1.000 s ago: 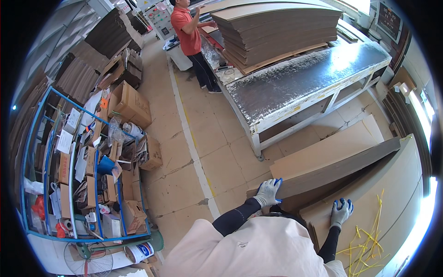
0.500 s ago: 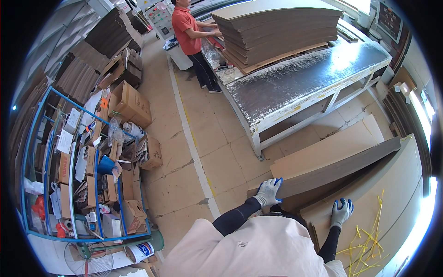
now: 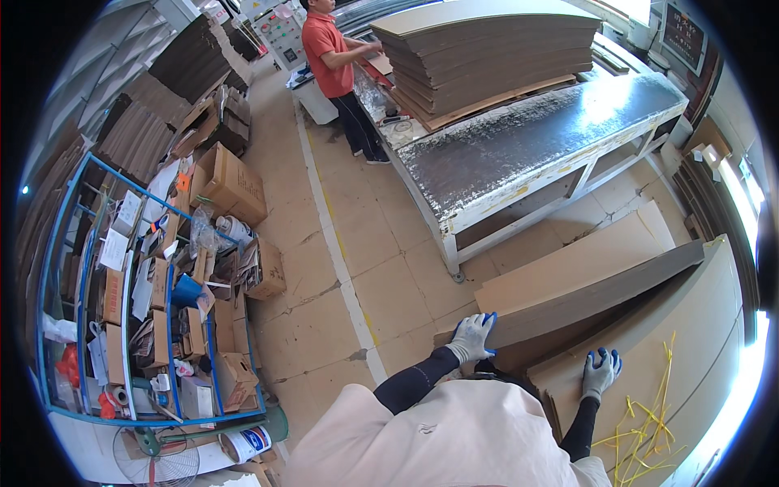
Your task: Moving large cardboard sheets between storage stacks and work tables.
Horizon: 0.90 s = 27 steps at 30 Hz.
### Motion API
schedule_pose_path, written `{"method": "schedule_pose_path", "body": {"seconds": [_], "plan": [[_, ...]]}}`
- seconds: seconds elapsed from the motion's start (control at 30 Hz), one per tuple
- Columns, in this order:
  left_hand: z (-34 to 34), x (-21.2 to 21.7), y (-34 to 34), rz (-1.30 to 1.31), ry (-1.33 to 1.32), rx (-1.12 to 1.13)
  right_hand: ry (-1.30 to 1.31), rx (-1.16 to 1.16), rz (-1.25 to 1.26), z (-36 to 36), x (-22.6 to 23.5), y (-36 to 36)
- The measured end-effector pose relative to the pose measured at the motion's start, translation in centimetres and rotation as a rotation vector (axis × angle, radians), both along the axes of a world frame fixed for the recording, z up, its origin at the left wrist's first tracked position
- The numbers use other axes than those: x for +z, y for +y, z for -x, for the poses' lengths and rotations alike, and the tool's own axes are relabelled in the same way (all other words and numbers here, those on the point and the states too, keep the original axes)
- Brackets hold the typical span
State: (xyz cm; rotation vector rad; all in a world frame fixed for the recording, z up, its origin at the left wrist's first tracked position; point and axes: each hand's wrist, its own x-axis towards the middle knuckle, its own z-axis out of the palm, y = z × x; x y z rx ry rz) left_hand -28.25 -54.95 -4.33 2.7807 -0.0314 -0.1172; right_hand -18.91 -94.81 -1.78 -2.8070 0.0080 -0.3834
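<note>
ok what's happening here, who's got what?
A person in gloves is bent over a stack of large cardboard sheets lying on the floor. The left hand grips the near end of the top sheets; the right hand rests flat on a lower stack. Yellow straps lie beside it. Farther off, another person in a red shirt works at a long table piled with more sheets.

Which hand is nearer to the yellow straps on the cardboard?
Right. The right hand rests just above the yellow straps; the left hand grips the cardboard stack edge, farther left.
</note>
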Motion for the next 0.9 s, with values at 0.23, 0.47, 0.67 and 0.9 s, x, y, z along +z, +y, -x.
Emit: {"method": "schedule_pose_path", "body": {"seconds": [0.23,0.47,0.67,0.9], "plan": [[-0.1,0.4,0.1,0.006,0.012,-0.004,-0.014,-0.009,0.014,0.0,-0.4,-0.2],[-0.1,0.4,0.0,0.001,0.015,-0.003,-0.007,-0.017,0.048,0.1,-0.1,-0.1],[-0.1,0.4,0.0,-0.009,0.012,-0.003,0.003,-0.009,0.011,-0.1,-0.9,-0.6],[0.0,0.2,0.0,0.009,0.006,0.001,-0.031,0.002,0.023,0.0,-0.1,-0.1]]}}
